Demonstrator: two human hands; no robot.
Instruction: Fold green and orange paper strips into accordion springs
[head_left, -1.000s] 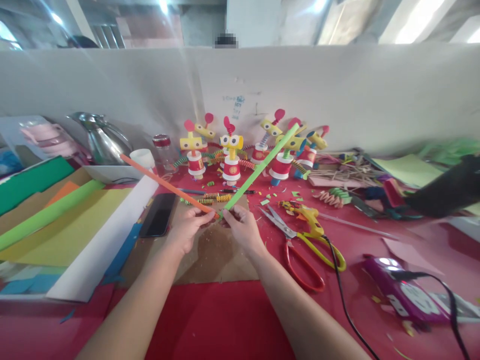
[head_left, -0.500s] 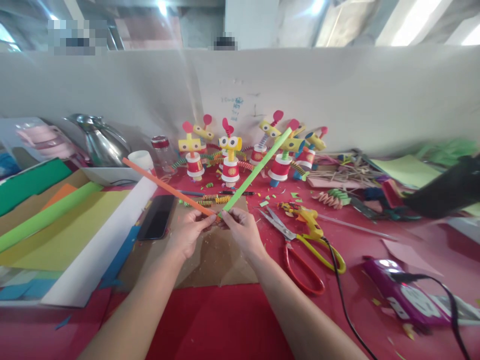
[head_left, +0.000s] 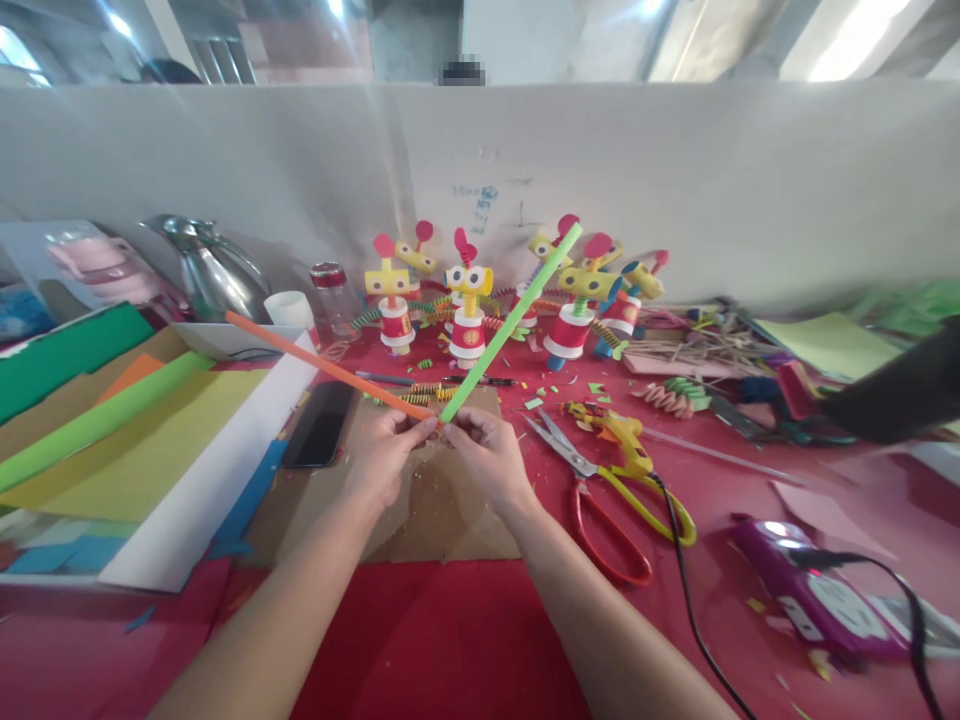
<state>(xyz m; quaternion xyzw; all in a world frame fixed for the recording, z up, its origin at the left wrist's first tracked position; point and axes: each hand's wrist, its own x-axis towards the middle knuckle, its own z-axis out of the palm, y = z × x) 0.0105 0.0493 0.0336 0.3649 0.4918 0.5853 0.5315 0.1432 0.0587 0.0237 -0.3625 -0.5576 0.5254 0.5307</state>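
Note:
Over a brown cardboard sheet [head_left: 442, 510], both hands pinch the joined ends of two paper strips. My left hand [head_left: 386, 455] is closed at the inner end of the orange paper strip [head_left: 330, 368], which slants up to the left. Fingers of my right hand [head_left: 491, 460] grip the lower end of the light green paper strip [head_left: 514, 320], which rises to the right. The strips meet between my fingertips; how they overlap there is partly hidden. Just beyond lie small folded paper springs [head_left: 426, 392].
Several paper-cup figures [head_left: 469, 335] stand along the white partition [head_left: 300, 160]. To the right lie scissors [head_left: 581, 465], a yellow glue gun [head_left: 636, 450] and a purple device [head_left: 832, 600] with a cable. On the left are a phone [head_left: 321, 425] and a box [head_left: 202, 490] of coloured paper.
The orange strip's free end has swung a little to the left, and the green strip stands slightly steeper. Both hands still pinch the joint. The camera view has shifted slightly.

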